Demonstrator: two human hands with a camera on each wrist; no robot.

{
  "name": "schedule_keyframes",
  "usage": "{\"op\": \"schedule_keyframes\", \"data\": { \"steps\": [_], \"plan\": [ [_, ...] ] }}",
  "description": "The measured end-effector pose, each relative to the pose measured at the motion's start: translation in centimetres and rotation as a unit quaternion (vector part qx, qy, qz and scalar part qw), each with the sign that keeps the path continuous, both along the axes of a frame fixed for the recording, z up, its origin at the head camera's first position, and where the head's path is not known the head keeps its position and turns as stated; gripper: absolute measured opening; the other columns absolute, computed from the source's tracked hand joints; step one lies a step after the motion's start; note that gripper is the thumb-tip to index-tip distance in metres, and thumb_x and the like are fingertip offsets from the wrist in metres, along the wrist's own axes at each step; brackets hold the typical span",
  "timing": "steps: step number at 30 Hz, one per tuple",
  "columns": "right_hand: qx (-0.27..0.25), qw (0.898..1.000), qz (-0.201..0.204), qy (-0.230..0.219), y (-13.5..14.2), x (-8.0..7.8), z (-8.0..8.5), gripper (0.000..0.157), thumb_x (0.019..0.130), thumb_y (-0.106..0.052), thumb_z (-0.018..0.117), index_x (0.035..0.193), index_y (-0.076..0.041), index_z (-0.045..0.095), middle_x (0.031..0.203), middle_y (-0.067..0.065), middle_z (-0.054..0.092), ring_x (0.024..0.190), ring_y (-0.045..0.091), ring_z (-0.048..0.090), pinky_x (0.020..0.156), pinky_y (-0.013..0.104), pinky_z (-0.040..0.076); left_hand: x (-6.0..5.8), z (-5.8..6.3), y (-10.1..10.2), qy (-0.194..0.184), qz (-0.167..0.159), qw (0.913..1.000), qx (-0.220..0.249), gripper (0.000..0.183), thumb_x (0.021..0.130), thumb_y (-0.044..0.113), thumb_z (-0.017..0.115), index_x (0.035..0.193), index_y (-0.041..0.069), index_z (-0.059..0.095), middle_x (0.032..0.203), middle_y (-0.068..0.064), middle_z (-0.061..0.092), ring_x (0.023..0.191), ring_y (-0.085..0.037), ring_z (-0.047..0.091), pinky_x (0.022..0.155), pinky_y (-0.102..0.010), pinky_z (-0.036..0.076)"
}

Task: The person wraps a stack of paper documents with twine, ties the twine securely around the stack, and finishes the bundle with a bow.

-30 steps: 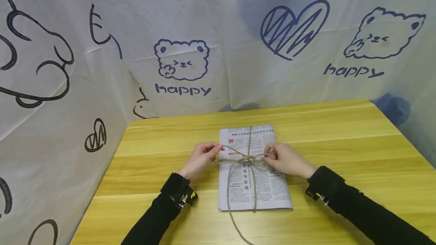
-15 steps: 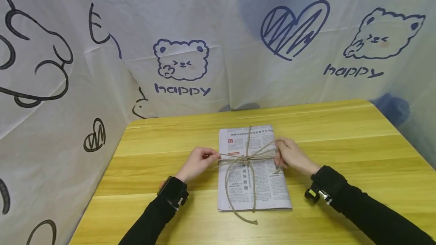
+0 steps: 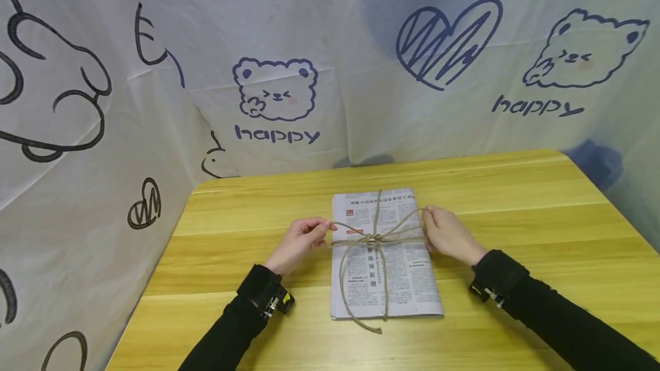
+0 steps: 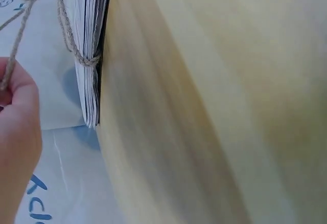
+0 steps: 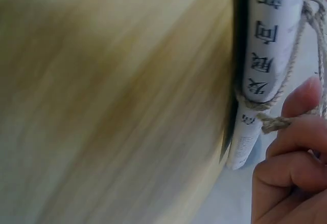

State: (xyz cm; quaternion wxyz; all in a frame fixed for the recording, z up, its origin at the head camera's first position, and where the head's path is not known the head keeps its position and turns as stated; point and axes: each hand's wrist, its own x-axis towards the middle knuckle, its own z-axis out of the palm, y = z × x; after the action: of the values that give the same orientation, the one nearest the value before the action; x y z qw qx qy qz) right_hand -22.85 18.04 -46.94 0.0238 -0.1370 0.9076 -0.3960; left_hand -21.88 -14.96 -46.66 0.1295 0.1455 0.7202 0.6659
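A folded stack of newspapers [image 3: 407,293] lies flat, with brown twine crossing it both ways and meeting in a knot [image 3: 375,239] near the middle. At the left edge, my left hand [image 3: 298,240] pinches a strand of twine between thumb and fingertips; the left wrist view shows this strand [image 4: 19,37] running up to the knot. Past the right edge, my right hand [image 3: 450,237] grips another strand, its fingers curled. A frayed twine end [image 5: 276,124] sticks out from those fingers in the right wrist view. One loose tail [image 3: 368,328] loops over the stack's front edge.
The wooden table [image 3: 247,210] carries the stack at its centre. Behind it and to the left hangs a pale cloth [image 3: 350,27] with drawn bears and hearts. Both wrists wear black bands with small devices [image 3: 263,293].
My right hand has moved from near the knot out past the right edge, drawing its strand along. The front tail has pulled in toward the stack. My left hand dipped, then rose slightly.
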Motion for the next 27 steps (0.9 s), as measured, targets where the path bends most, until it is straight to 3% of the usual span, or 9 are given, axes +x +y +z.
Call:
{"op": "schedule_keyframes", "data": {
  "steps": [3, 8, 12, 17, 19, 24, 27],
  "plan": [
    [0.035, 0.999, -0.004, 0.034, 0.3, 0.0, -0.2, 0.038, 0.105, -0.020, 0.024, 0.093, -0.001, 0.054, 0.054, 0.003, 0.050, 0.043, 0.018, 0.048, 0.046, 0.033, 0.039, -0.2, 0.0, 0.1, 0.027, 0.007, 0.9970, -0.072, 0.034, 0.100, 0.022, 0.050, 0.109, -0.009, 0.063, 0.100, -0.018, 0.057, 0.077, -0.017, 0.048, 0.078, -0.038, 0.049],
    [0.065, 0.997, -0.017, 0.039, 0.9, 0.1, -0.3, 0.038, 0.104, -0.018, 0.025, 0.085, -0.002, 0.054, 0.053, 0.002, 0.052, 0.044, 0.016, 0.049, 0.047, 0.032, 0.040, -0.2, 0.0, -0.1, 0.043, 0.022, 0.9918, -0.118, 0.029, 0.099, 0.016, 0.050, 0.103, -0.007, 0.067, 0.105, -0.023, 0.062, 0.080, -0.026, 0.053, 0.072, -0.037, 0.049],
    [0.089, 0.995, -0.029, 0.036, 1.5, 0.3, -0.2, 0.036, 0.102, -0.015, 0.027, 0.084, -0.002, 0.055, 0.053, 0.002, 0.050, 0.044, 0.016, 0.047, 0.046, 0.032, 0.038, 0.0, 0.2, -0.2, 0.045, 0.028, 0.9883, -0.143, 0.028, 0.099, 0.018, 0.051, 0.098, -0.004, 0.069, 0.090, -0.019, 0.061, 0.065, -0.018, 0.047, 0.060, -0.025, 0.039],
    [0.141, 0.989, -0.026, 0.041, 2.1, 0.4, -0.2, 0.034, 0.101, -0.013, 0.029, 0.077, -0.005, 0.052, 0.057, 0.004, 0.043, 0.047, 0.015, 0.041, 0.045, 0.030, 0.034, 0.1, 0.0, -0.3, 0.037, 0.030, 0.9825, -0.180, 0.027, 0.098, 0.020, 0.052, 0.092, 0.001, 0.070, 0.061, -0.002, 0.044, 0.051, -0.011, 0.034, 0.048, -0.023, 0.027],
    [0.154, 0.987, -0.016, 0.038, 2.3, 0.4, -0.3, 0.034, 0.100, -0.012, 0.030, 0.075, -0.006, 0.052, 0.058, 0.004, 0.040, 0.047, 0.015, 0.040, 0.045, 0.029, 0.033, 0.0, -0.1, -0.3, 0.048, 0.025, 0.9765, -0.208, 0.027, 0.099, 0.021, 0.051, 0.089, 0.003, 0.070, 0.059, -0.002, 0.041, 0.050, -0.011, 0.032, 0.048, -0.024, 0.026],
    [0.162, 0.986, 0.005, 0.027, 2.9, 0.6, -0.2, 0.034, 0.099, -0.009, 0.032, 0.069, -0.007, 0.049, 0.056, 0.001, 0.036, 0.044, 0.012, 0.036, 0.043, 0.027, 0.030, 0.1, -0.2, -0.2, 0.110, 0.003, 0.9522, -0.285, 0.026, 0.098, 0.019, 0.052, 0.082, 0.008, 0.069, 0.083, -0.002, 0.063, 0.064, -0.013, 0.043, 0.057, -0.027, 0.033],
    [0.163, 0.986, 0.017, 0.020, 3.1, 0.7, -0.1, 0.037, 0.100, -0.008, 0.032, 0.066, -0.008, 0.048, 0.054, 0.000, 0.035, 0.042, 0.011, 0.034, 0.042, 0.026, 0.029, 0.1, -0.3, -0.2, 0.128, -0.008, 0.9422, -0.310, 0.026, 0.098, 0.019, 0.052, 0.080, 0.010, 0.069, 0.089, -0.004, 0.065, 0.065, -0.015, 0.043, 0.058, -0.028, 0.033]
  ]
}}
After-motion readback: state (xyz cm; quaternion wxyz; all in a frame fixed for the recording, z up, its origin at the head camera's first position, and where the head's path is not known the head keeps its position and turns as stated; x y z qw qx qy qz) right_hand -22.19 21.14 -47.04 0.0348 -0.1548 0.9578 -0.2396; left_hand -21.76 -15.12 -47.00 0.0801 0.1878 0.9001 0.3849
